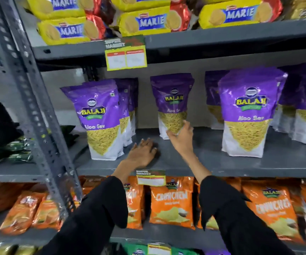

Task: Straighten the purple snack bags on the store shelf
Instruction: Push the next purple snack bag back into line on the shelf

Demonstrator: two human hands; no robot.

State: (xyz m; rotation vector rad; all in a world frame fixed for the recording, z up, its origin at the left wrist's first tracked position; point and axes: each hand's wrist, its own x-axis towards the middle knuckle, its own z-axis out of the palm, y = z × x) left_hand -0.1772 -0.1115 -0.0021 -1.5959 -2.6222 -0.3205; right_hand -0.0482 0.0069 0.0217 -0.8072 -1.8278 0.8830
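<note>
Grey shelf (pixel 222 159) under flat left hand (pixel 143 151) (right hand (pixel 182 135) cupping purple bag (pixel 172 102))

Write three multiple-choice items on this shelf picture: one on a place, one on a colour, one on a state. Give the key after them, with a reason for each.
1. Where does the left hand rest?
A. Flat on the bare grey shelf
B. On a yellow biscuit pack
C. Inside an orange bag

2. What colour are the bags on the shelf below the purple ones?
A. Blue
B. Orange
C. White

3. What is the right hand doing?
A. Hanging clear of every bag
B. Holding a price tag
C. Touching the lower front of the middle purple bag with its fingers spread

Key: 1 A, the palm lies down on the shelf between the left purple bag and the middle one. 2 B, the orange bags fill that shelf. 3 C, the fingers reach the bag's yellow part, with no closed grip.
</note>
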